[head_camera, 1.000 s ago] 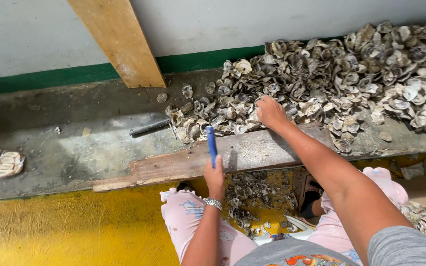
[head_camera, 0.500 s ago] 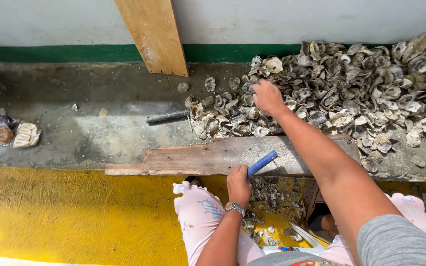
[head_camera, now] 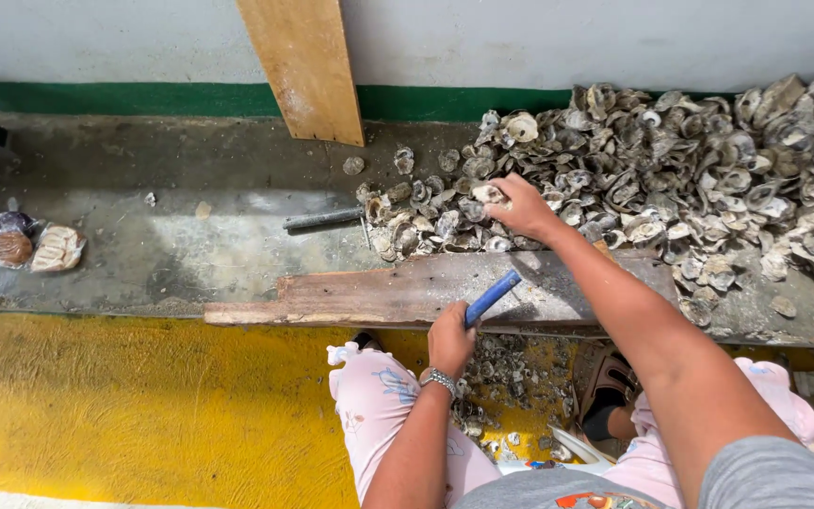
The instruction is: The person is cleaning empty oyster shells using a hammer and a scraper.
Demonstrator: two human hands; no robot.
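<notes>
A blue-handled tool [head_camera: 492, 298] is gripped in the clenched left hand [head_camera: 449, 339], its long axis pointing toward two o'clock over the worn wooden board [head_camera: 379, 294]. At one o'clock from it, a pale oyster shell [head_camera: 488, 194] is grasped by the right hand [head_camera: 520, 207] at the near edge of the shell heap [head_camera: 708, 179]. Bare concrete ledge [head_camera: 190, 236] is left open toward nine o'clock, where a metal rod [head_camera: 324, 220] lies.

A blue-handled tool [head_camera: 493, 297] slants over the worn plank [head_camera: 407, 292] at the ledge's front edge, while a pale shell [head_camera: 488, 193] sits on the shell heap's [head_camera: 671, 179] left side.
</notes>
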